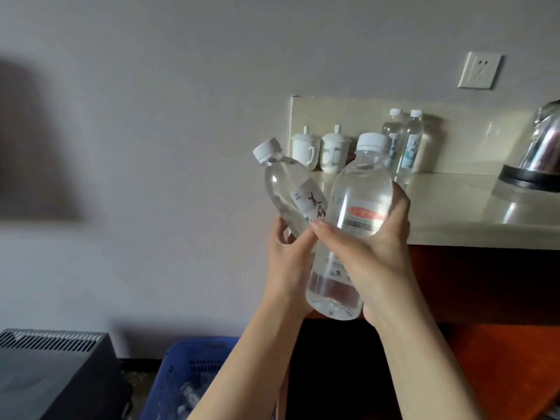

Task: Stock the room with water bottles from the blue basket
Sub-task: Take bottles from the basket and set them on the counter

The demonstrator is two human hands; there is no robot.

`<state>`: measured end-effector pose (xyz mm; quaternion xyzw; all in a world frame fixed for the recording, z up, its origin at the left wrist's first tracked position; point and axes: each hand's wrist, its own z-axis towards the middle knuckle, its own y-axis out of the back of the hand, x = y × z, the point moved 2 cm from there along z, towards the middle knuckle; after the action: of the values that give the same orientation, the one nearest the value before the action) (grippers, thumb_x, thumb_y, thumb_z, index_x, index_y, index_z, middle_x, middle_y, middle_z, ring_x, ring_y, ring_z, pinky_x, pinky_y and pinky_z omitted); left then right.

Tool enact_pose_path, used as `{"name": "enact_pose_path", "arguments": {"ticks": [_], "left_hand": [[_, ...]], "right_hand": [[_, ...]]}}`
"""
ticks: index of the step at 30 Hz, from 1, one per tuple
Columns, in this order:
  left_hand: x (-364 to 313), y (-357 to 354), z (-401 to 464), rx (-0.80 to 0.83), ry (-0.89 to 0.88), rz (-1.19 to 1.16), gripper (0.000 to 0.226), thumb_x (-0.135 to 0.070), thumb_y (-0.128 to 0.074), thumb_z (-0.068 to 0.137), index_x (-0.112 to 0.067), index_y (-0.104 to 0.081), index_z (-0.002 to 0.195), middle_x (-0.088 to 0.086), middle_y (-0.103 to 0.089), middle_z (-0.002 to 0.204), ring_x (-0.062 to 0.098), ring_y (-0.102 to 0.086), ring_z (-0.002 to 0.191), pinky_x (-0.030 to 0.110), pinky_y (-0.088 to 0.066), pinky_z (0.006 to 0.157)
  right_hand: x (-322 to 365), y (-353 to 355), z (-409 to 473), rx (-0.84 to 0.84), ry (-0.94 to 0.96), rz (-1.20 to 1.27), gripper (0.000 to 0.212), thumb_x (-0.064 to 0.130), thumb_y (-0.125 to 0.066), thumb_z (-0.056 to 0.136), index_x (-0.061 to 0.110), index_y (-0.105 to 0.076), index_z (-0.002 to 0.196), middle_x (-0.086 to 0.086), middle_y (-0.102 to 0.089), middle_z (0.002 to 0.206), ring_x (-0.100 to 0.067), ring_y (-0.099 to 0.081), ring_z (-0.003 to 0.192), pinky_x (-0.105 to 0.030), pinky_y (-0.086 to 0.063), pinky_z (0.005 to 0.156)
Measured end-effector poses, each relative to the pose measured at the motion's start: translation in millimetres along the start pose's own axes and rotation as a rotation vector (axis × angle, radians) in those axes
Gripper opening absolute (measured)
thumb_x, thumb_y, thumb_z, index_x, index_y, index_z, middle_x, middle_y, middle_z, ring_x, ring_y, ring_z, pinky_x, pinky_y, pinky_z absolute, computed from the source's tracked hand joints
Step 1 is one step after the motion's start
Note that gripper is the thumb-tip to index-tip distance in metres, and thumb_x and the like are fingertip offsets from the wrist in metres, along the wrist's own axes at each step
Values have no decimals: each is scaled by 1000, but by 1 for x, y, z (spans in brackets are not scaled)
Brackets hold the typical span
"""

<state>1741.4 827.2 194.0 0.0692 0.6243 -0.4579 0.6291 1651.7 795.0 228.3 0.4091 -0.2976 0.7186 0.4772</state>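
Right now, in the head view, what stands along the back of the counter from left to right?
Two lidded white cups → two water bottles → steel kettle.

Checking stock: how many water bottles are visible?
4 clear: one in the left hand, one in the right hand, two on the counter by the wall. The basket may hide more.

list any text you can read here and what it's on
No text reads clearly.
Left bottle: dark brush-style characters on its white label, too blurred to quote.
Right bottle: orange band and fine print, unreadable.
Two counter bottles: label marks too small.
Wall socket: no text seen.
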Motion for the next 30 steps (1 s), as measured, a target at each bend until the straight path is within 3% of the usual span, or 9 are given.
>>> {"name": "enact_pose_path", "arguments": {"ticks": [2, 6, 11, 15, 17, 21, 25, 28, 30], "left_hand": [[2, -14, 12, 90, 0, -27, 38, -11, -73, 72, -13, -62, 109, 1, -73, 83, 14, -71, 73, 27, -56, 62], [2, -37, 46, 204, -37, 37, 44, -12, -70, 71, -11, -61, 114, 13, -72, 100, 28, -71, 89, 37, -59, 73], [16, -53, 88, 301, 9, 30, 49, -20, -69, 62, -18, -62, 110, 14, -69, 104, 32, -66, 96, 49, -53, 87], [19, -73, 123, 370, 47, 86, 48, -22, -64, 66, -18, -59, 114, 5, -69, 103, 19, -65, 95, 53, -49, 95], [20, -86, 137, 407, 69, 144, 58, -29, -67, 61, -19, -57, 117, 4, -69, 108, 19, -64, 98, 56, -45, 98], [28, -113, 156, 502, 68, 239, 52, -28, -65, 71, -21, -54, 121, 1, -69, 106, 10, -67, 88, 33, -52, 73], [38, -144, 170, 509, 114, 272, 45, -27, -64, 78, -18, -53, 122, -5, -67, 98, 9, -66, 85, 28, -49, 63], [46, -171, 183, 481, 109, 283, 50, -28, -67, 76, -16, -53, 123, -3, -67, 98, 11, -65, 87, 34, -52, 75], [53, -191, 190, 464, 97, 314, 62, -34, -68, 66, -17, -53, 124, -1, -67, 104, 14, -65, 93, 43, -51, 90]], "right_hand": [[-2, 14, 15, 76, -17, 114, 93, 23, -84, 50, 36, -35, 128, -4, -56, 121, -19, -64, 106, -40, -56, 84], [-12, 34, 44, 96, -73, 291, 69, 5, -82, 55, 22, -48, 112, 9, -73, 82, -5, -71, 74, -23, -56, 61], [-36, 46, 84, 72, -203, 408, 70, 35, -71, 51, 16, -58, 117, -13, -69, 110, -30, -66, 104, -51, -53, 89], [-41, 53, 122, 50, -176, 371, 48, 29, -67, 60, 21, -63, 107, -1, -73, 92, -22, -68, 94, -40, -55, 75], [-43, 57, 143, 26, -170, 368, 42, 31, -69, 56, 25, -66, 98, 4, -73, 82, -19, -68, 88, -40, -54, 78], [-51, 70, 170, 26, -208, 333, 55, 42, -70, 55, 21, -67, 106, -4, -73, 92, -21, -69, 86, -39, -55, 80], [-54, 95, 195, -51, -168, 266, 56, 40, -77, 58, 17, -68, 109, -13, -71, 105, -32, -66, 101, -49, -49, 96], [-57, 120, 220, -64, -115, 179, 26, 44, -66, 73, 25, -67, 90, 5, -75, 77, -23, -69, 88, -43, -52, 87], [-62, 137, 240, -54, -106, 166, 32, 46, -53, 73, 23, -63, 91, 10, -73, 69, -19, -66, 80, -39, -50, 80]]}}
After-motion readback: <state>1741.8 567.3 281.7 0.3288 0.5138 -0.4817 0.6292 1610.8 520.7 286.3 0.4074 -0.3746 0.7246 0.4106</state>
